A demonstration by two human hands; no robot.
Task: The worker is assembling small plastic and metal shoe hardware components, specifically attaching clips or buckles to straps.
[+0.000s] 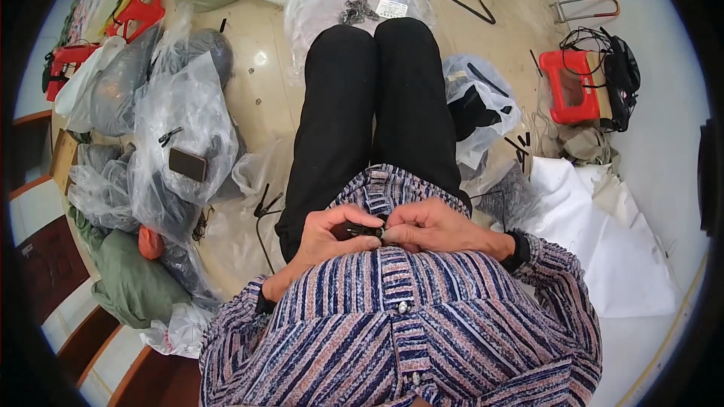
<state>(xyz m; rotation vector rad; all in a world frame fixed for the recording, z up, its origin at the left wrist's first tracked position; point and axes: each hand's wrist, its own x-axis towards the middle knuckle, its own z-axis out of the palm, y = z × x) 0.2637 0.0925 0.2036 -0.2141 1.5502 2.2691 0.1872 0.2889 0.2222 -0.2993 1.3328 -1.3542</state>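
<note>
My left hand (332, 232) is closed in front of my lap, with a small black clip-like piece (363, 231) between thumb and fingers. Against the piece's right end, my right hand (426, 226) pinches with thumb and forefinger; whether it grips that end or some tiny part there is hidden. Both hands meet just above the hem of my striped top. Beyond my knees, a heap of small dark pieces (359, 9) lies on a clear plastic bag (309, 0), beside a white printed label (391, 9).
To the left are stuffed plastic bags (185, 105), one bearing a dark phone-like slab (188, 165) and a black clip (170, 136). A green sack (139, 279) sits nearer. To the right are a bag with black items (483, 98), a red plastic stool (567, 87) and white sheeting (596, 234).
</note>
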